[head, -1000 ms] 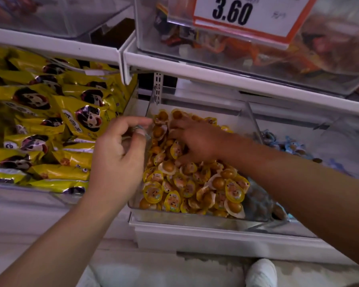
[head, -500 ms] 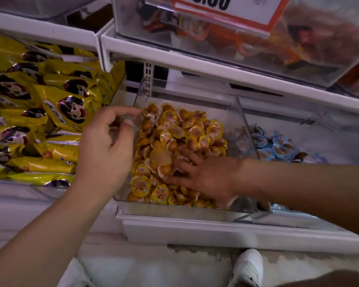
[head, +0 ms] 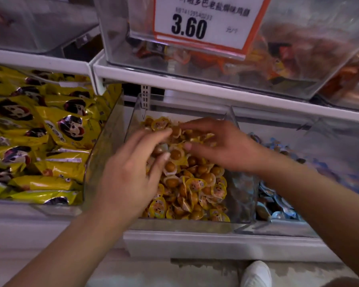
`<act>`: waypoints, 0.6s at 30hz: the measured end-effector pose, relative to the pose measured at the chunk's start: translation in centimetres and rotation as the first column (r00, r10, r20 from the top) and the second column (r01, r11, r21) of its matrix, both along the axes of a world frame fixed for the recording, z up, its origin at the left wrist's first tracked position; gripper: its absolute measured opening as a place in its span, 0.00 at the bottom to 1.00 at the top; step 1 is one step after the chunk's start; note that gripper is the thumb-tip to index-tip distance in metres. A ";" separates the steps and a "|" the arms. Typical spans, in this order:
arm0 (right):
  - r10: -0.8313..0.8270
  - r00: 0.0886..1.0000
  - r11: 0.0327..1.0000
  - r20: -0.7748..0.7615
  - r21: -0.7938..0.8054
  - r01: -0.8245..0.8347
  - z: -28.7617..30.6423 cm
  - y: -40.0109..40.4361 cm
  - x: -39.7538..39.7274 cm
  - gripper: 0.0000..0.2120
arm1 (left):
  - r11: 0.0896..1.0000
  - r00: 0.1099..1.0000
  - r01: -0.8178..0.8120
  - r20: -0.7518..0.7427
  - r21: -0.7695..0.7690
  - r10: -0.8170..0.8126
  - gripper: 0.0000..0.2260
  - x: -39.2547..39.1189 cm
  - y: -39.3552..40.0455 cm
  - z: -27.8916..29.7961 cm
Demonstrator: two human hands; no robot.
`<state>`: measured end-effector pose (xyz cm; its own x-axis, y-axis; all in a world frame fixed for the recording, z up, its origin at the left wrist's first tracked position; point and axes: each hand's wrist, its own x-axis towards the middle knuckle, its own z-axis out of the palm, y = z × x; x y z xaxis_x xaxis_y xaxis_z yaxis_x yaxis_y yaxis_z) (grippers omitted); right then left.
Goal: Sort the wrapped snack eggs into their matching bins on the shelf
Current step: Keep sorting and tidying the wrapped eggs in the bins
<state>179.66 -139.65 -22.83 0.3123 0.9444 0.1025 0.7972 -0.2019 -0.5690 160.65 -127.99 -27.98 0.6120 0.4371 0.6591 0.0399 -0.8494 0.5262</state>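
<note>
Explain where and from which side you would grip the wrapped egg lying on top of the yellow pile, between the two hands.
Pinch the flat wrapper rim of the wrapped egg, coming from above. The egg faces up on top of the pile in the clear bin, and the rim flares beyond the round, probably slippery dome. The bin walls block side approaches.

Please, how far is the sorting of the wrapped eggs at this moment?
Done, it seems: the clear middle bin holds a heap of yellow-wrapped eggs, and the bin to its right holds blue-wrapped ones. In hand: the left hand and the right hand both reach into the yellow heap, fingers spread among the eggs. Left: whether stray eggs remain mixed in cannot be told.
</note>
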 end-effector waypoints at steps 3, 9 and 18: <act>-0.024 0.739 0.988 -0.673 0.096 0.119 0.6 -4.1 -3.3 0.25 | 0.992 0.995 0.093 0.041 -0.086 -0.089 0.26 1.4 -1.9 1.1; -0.207 0.863 0.858 -0.460 0.338 0.386 -1.4 -8.4 -3.4 0.10 | 0.941 0.936 0.338 -0.106 0.010 -0.335 0.36 5.4 -6.8 1.4; -0.694 0.702 0.640 -0.162 0.308 0.704 -6.9 -12.6 7.2 0.10 | 0.884 0.584 0.397 -0.811 0.246 -0.036 0.34 14.3 -2.9 -2.0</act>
